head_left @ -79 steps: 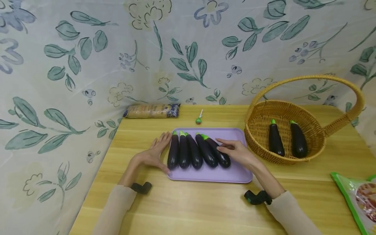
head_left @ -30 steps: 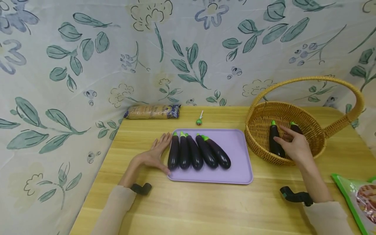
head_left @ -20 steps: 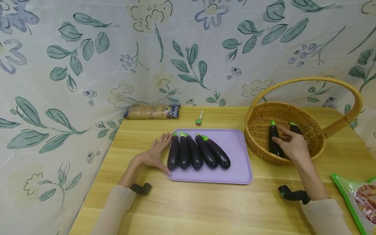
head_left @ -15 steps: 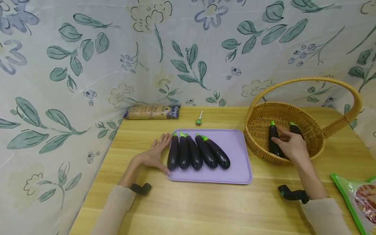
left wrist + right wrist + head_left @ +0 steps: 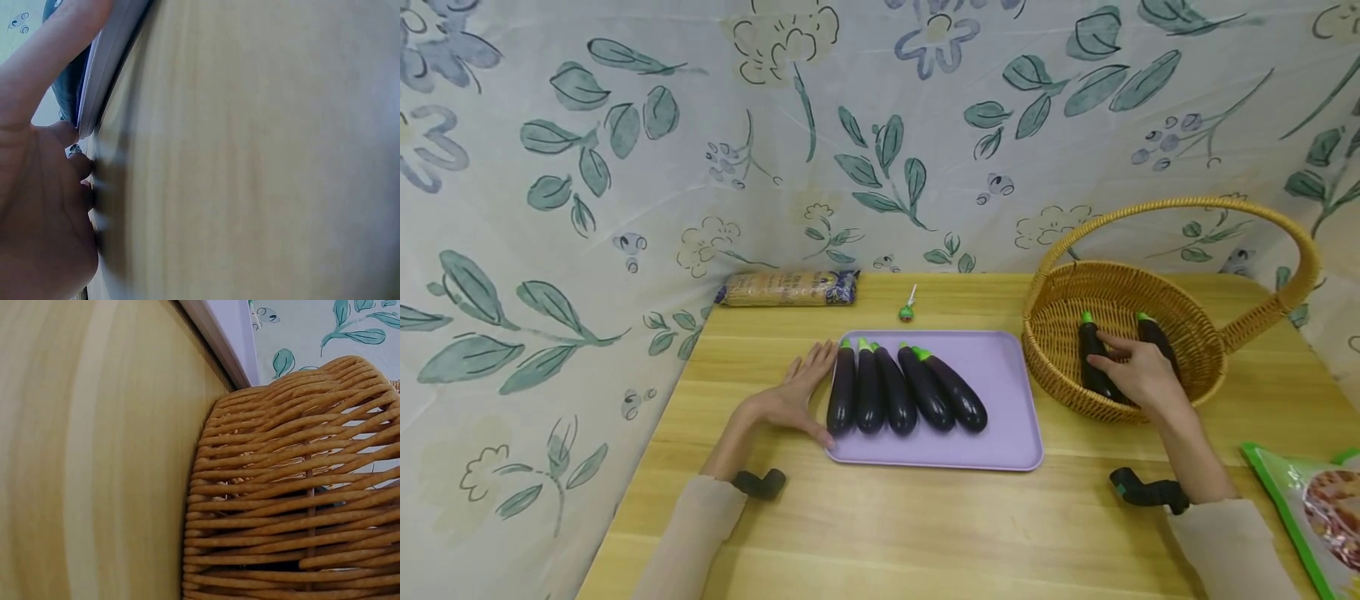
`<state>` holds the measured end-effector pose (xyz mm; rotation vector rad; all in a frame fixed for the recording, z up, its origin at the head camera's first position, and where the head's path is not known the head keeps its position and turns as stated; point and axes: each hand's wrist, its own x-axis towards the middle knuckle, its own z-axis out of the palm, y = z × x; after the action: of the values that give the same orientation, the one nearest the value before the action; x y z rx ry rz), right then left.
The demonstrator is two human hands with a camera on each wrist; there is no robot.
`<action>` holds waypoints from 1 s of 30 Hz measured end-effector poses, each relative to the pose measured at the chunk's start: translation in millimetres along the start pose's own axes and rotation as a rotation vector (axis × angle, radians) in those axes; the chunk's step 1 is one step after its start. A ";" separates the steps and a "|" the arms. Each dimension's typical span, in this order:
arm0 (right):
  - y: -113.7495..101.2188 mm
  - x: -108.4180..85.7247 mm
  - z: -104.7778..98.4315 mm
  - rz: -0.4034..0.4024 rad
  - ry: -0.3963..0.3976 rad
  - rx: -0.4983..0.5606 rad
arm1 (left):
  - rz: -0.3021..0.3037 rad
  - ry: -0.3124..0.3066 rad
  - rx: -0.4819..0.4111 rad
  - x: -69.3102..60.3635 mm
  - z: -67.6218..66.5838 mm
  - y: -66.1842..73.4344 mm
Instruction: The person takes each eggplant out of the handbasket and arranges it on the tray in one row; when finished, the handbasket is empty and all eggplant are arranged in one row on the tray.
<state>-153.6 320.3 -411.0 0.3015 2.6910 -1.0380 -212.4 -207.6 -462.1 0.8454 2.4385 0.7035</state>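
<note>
In the head view, my right hand reaches into the wicker basket and pinches the left eggplant between thumb and fingers. A second eggplant lies to its right, partly hidden by that hand. My left hand rests with spread fingers at the left edge of the lilac tray, its thumb at the near corner. Side by side on the tray lie several dark eggplants with green stems. The right wrist view is filled by the basket's woven wall, which hides that hand.
Behind the tray lie a packet of noodles and a green lollipop. A green-edged bag sits at the right. The basket's tall handle arches over its opening. Patterned cloth hangs behind the table.
My right hand has gone from the tray's rightmost eggplant into the basket and taken hold of an eggplant there. That eggplant has shifted slightly left. My left hand has stayed put.
</note>
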 end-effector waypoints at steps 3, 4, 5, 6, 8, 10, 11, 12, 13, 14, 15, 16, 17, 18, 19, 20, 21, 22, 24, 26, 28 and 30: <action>0.8 0.2 0.4 -0.014 -0.001 -0.010 | -0.002 -0.003 -0.002 -0.6 0.4 0.2; 1.1 0.2 0.7 -0.022 0.004 -0.013 | -0.002 -0.003 -0.003 -0.7 0.5 0.2; 1.4 0.2 0.8 -0.031 0.009 -0.018 | -0.002 -0.003 -0.003 -0.8 0.5 0.1; 1.8 0.3 1.2 -0.041 0.018 -0.022 | -0.002 -0.004 -0.002 -0.9 0.5 0.1; 2.2 0.3 2.0 -0.059 0.039 -0.020 | -0.001 -0.001 -0.003 -0.9 0.3 0.1; 2.5 0.1 2.6 -0.074 0.054 0.010 | -0.001 0.000 -0.003 -0.9 0.0 0.2; 2.7 -0.1 2.7 -0.079 0.056 0.038 | 0.000 0.000 -0.002 -0.8 -0.1 0.3; 2.8 -0.3 2.7 -0.083 0.058 0.069 | -0.001 0.000 -0.003 -0.7 -0.2 0.4; 2.6 -0.5 2.4 -0.085 0.057 0.102 | -0.001 0.000 -0.002 -0.7 -0.3 0.5; 2.3 -0.8 2.1 -0.085 0.055 0.137 | 0.001 0.002 0.000 -0.5 -0.1 -0.1; 2.0 -1.3 1.5 -0.081 0.051 0.173 | 0.001 0.001 0.001 -0.5 -0.2 0.0; 1.5 -1.6 0.8 -0.079 0.048 0.202 | 0.001 0.001 0.002 -0.3 -0.1 0.0; 1.1 -2.0 -0.1 -0.078 0.048 0.226 | 0.000 0.002 0.002 -0.1 -0.1 0.2; 0.6 -2.5 -1.2 -0.075 0.049 0.240 | 0.001 0.002 0.000 0.2 0.0 0.3; -0.1 -3.2 -2.2 -0.071 0.052 0.252 | 0.000 0.002 0.000 0.4 0.1 0.4; -1.0 -3.9 -3.2 -0.068 0.054 0.261 | 0.000 0.002 -0.002 0.6 0.1 0.5; -2.0 -4.9 -4.4 -0.065 0.053 0.265 | -0.003 0.000 -0.005 0.6 -0.1 1.2; -3.1 -6.1 -5.7 -0.063 0.050 0.276 | -0.004 0.001 -0.006 0.7 -0.1 1.2; -5.2 -9.0 -8.2 -0.058 0.041 0.290 | -0.005 0.001 -0.008 0.8 0.0 1.1; -7.9 -13.1 -10.5 -0.052 0.021 0.306 | -0.008 0.001 -0.007 0.6 0.0 0.9; -10.4 -18.1 -12.8 -0.052 0.000 0.327 | -0.008 0.001 -0.006 0.5 0.1 0.6; -12.8 -23.7 -14.9 -0.060 -0.015 0.318 | -0.007 0.002 -0.004 0.4 0.1 0.4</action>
<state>-136.9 318.7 -385.2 0.2687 2.5294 -1.4822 -212.4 -207.0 -462.1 0.8346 2.4400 0.7076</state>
